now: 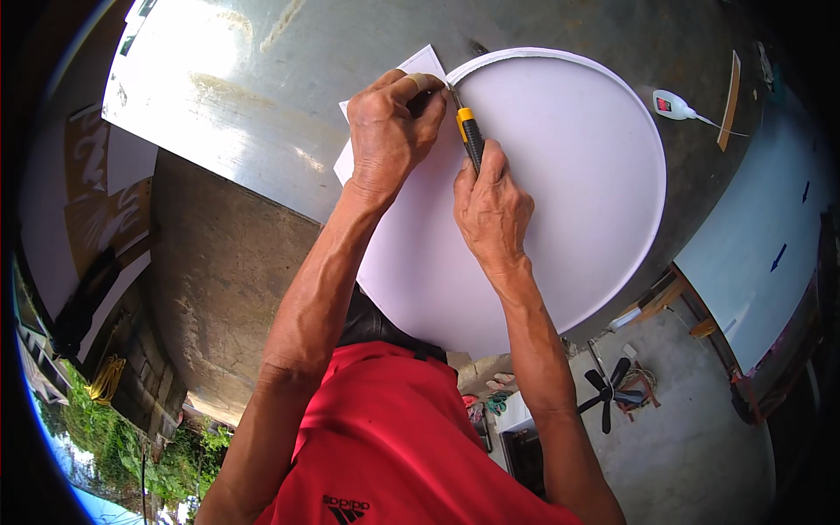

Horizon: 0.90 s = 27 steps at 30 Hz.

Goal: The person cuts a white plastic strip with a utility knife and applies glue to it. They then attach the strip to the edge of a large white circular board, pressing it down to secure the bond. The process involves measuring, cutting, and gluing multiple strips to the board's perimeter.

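My right hand (494,206) is wrapped round a utility knife (471,133) with a black and yellow handle. Its blade points up to the fingertips of my left hand (389,131), which are pinched at the end of a thin white edge strip (525,52). That strip stands along the rim of a large white round panel (560,201), forming a shallow wall. A tan wrap circles one left finger. Beneath the left hand lies a flat white sheet piece (423,63), partly hidden by the hand and the panel. Exactly where the blade touches is too small to tell.
The panel rests on a grey metal-topped table (262,114). At the right are a white squeeze bottle (674,105) with a thin nozzle and a narrow brown strip (730,101). A black-bladed fan (608,389) stands on the floor, near a light blue sheet (752,254).
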Tool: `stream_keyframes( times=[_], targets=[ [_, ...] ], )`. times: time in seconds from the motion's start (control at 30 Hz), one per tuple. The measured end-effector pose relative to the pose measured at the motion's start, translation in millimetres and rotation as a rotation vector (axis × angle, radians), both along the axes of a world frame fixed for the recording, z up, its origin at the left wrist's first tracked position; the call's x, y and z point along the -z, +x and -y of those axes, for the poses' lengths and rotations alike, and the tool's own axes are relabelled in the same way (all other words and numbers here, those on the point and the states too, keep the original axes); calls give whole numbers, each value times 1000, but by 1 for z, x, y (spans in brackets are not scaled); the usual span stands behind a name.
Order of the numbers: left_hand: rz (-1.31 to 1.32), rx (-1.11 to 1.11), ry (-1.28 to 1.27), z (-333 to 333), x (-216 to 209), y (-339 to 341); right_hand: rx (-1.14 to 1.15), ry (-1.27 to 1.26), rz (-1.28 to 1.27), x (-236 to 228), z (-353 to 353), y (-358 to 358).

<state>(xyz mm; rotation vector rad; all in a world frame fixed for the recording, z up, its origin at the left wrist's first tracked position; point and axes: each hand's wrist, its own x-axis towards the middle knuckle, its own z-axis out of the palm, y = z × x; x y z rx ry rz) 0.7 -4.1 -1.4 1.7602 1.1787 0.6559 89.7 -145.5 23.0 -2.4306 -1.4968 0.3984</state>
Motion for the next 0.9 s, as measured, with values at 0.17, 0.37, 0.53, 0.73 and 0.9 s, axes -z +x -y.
stream_keyframes(
  times=[0.17,0.37,0.53,0.73,0.9],
  targets=[
    [16,-10,-2,1,1,1,2,-6,5,0,0,0],
    [17,-6,18,2,2,1,-7,-103,28,-5,-5,-2],
    [37,-13,47,2,5,1,-26,-197,12,-5,-6,-1],
    [70,-5,90,2,3,3,-63,-186,65,-3,-6,-2],
    [77,-17,55,2,2,2,-82,-208,79,-3,-8,-2]
  ],
)
